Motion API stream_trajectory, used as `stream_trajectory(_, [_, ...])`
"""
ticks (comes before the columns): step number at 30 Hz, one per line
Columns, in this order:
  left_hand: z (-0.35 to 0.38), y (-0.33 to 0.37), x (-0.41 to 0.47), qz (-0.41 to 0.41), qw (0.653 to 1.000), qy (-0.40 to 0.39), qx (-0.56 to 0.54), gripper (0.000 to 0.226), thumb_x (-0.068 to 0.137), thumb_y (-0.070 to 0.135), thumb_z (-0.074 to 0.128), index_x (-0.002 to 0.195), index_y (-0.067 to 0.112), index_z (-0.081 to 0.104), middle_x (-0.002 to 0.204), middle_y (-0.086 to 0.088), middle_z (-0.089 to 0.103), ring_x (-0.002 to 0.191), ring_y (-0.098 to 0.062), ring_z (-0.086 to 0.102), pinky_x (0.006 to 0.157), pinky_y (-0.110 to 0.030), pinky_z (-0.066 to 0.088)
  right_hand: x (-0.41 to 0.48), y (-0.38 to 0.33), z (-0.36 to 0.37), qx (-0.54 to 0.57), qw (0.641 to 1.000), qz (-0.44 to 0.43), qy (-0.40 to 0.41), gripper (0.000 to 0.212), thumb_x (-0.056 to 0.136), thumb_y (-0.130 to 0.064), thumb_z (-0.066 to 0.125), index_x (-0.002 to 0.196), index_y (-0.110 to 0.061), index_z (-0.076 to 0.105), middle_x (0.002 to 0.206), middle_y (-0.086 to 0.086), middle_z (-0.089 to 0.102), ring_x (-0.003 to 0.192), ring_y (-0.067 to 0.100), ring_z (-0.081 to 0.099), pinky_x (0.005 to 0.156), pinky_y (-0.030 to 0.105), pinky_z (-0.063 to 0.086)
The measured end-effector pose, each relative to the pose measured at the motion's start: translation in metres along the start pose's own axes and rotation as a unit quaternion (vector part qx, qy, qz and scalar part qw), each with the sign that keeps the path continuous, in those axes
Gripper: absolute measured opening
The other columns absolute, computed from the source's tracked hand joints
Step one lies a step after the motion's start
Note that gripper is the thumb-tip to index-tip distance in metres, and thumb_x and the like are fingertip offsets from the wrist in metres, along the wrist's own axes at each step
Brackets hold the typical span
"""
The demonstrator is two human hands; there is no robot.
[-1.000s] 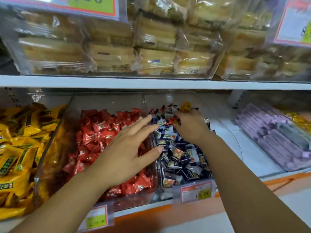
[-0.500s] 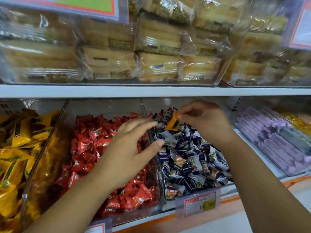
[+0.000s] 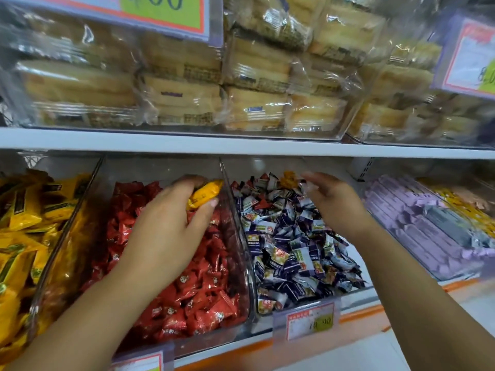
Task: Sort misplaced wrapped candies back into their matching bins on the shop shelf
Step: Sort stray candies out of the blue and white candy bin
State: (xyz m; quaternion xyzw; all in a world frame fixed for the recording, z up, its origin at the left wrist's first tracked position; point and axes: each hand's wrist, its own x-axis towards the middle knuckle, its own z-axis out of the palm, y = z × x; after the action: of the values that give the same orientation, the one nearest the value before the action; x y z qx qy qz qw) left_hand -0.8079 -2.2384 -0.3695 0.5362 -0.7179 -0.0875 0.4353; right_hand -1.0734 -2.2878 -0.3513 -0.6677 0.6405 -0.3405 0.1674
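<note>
shelf board (image 3: 160, 141) above clear candy bins (image 3: 235, 250), orange trim (image 3: 359, 315), price tag (image 3: 310, 321) below

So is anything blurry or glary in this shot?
Head view: glare streaks the clear-wrapped cake packs; the right hand is motion-smeared; the left hand holding the yellow wrapped candy looks sharper; the far right edge goes soft.

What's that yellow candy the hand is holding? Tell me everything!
The yellow candy is small and plump, in a shiny orange-yellow wrapper with print too blurred to read. The left hand pinches it between thumb and fingers, tilted, over the back of the red-candy bin, close to its clear right wall.
</note>
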Motion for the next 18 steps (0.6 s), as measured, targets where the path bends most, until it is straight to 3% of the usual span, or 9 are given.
stream_trajectory(2, [0.0, -0.003, -0.001, -0.01, 1.0, -0.012, -0.01, 0.015, 0.09, 0.034, 0.057, 0.103, 0.027, 0.058, 0.081, 0.017, 0.049, 0.079, -0.013, 0.05, 0.063, -0.024, 0.034, 0.019, 0.004, 0.007, -0.045, 0.999, 0.021, -0.024, 0.039, 0.101, -0.018, 0.048, 0.139, -0.023, 0.047, 0.132, 0.006, 0.055, 0.109, 0.03, 0.06, 0.061, 0.03, 0.044])
stream_trajectory(3, [0.001, -0.004, -0.002, -0.012, 1.0, -0.017, -0.012, 0.019, 0.09, 0.036, 0.056, 0.107, 0.027, 0.06, 0.085, 0.016, 0.052, 0.081, -0.012, 0.051, 0.064, -0.021, 0.035, 0.03, 0.004, 0.01, -0.065, 0.996, 0.035, -0.042, 0.041, 0.101, -0.02, 0.048, 0.142, -0.025, 0.044, 0.132, 0.006, 0.054, 0.1, 0.033, 0.063, 0.056, 0.033, 0.045])
stream_trajectory(5, [0.005, -0.005, -0.003, -0.01, 0.999, -0.033, -0.013, 0.025, 0.091, 0.038, 0.055, 0.113, 0.029, 0.059, 0.095, 0.014, 0.057, 0.084, -0.007, 0.052, 0.068, -0.019, 0.036, 0.049, 0.003, 0.018, -0.131, 0.987, 0.036, -0.088, 0.048, 0.1, -0.022, 0.05, 0.146, -0.027, 0.035, 0.13, 0.002, 0.052, 0.082, 0.024, 0.062, 0.053, 0.024, 0.044])
stream_trajectory(6, [0.007, -0.006, -0.004, -0.01, 0.999, -0.04, -0.016, 0.025, 0.091, 0.038, 0.055, 0.114, 0.03, 0.059, 0.097, 0.015, 0.057, 0.082, -0.004, 0.052, 0.068, -0.018, 0.036, 0.058, 0.004, 0.021, -0.175, 0.978, 0.022, -0.111, 0.054, 0.099, -0.022, 0.052, 0.148, -0.025, 0.03, 0.133, 0.0, 0.048, 0.088, 0.02, 0.06, 0.064, 0.02, 0.047])
stream_trajectory(8, [0.01, -0.008, -0.005, -0.014, 0.998, -0.05, -0.025, 0.022, 0.091, 0.038, 0.055, 0.112, 0.034, 0.057, 0.096, 0.019, 0.057, 0.08, 0.0, 0.052, 0.067, -0.016, 0.036, 0.072, 0.009, 0.026, -0.256, 0.957, -0.012, -0.133, 0.066, 0.094, -0.023, 0.06, 0.149, -0.018, 0.025, 0.146, 0.007, 0.038, 0.121, 0.027, 0.049, 0.096, 0.029, 0.044])
stream_trajectory(10, [0.013, -0.01, -0.005, -0.018, 0.998, -0.055, -0.032, 0.02, 0.091, 0.039, 0.055, 0.111, 0.035, 0.057, 0.095, 0.02, 0.057, 0.081, 0.001, 0.053, 0.065, -0.017, 0.037, 0.081, 0.012, 0.03, -0.289, 0.944, -0.005, -0.157, 0.067, 0.092, -0.03, 0.062, 0.146, -0.013, 0.028, 0.143, 0.012, 0.041, 0.126, 0.031, 0.045, 0.103, 0.037, 0.04])
stream_trajectory(13, [0.016, -0.011, -0.005, -0.01, 0.998, -0.058, -0.038, 0.019, 0.091, 0.041, 0.052, 0.11, 0.036, 0.055, 0.092, 0.021, 0.055, 0.081, 0.004, 0.052, 0.063, -0.017, 0.035, 0.081, 0.009, 0.035, -0.287, 0.937, 0.025, -0.198, 0.058, 0.094, -0.032, 0.059, 0.143, -0.012, 0.034, 0.141, 0.012, 0.044, 0.124, 0.03, 0.046, 0.104, 0.037, 0.04])
stream_trajectory(18, [0.015, -0.012, -0.007, -0.004, 0.997, -0.064, -0.046, 0.017, 0.091, 0.041, 0.052, 0.108, 0.036, 0.055, 0.088, 0.022, 0.054, 0.078, 0.005, 0.05, 0.06, -0.014, 0.031, 0.066, 0.006, 0.032, -0.119, 0.977, 0.017, -0.178, 0.05, 0.09, -0.021, 0.067, 0.135, -0.018, 0.047, 0.131, 0.003, 0.052, 0.103, 0.013, 0.048, 0.086, 0.021, 0.036])
